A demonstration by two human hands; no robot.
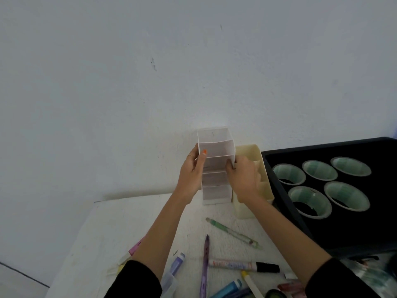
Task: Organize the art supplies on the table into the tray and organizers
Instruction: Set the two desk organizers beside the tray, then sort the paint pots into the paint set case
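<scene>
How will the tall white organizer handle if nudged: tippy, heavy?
Probably tippy: the white divided organizer is tall and narrow. Likely light: its compartments look empty. Walls seem stiff, unbent where left hand and right hand grip them.

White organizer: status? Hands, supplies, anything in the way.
Left hand and right hand both grip white organizer, standing on table. Pens loose on table. Cream organizer close on its right.

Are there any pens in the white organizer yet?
No, the white organizer shows only bare compartments; the pens lie on the table.
</scene>
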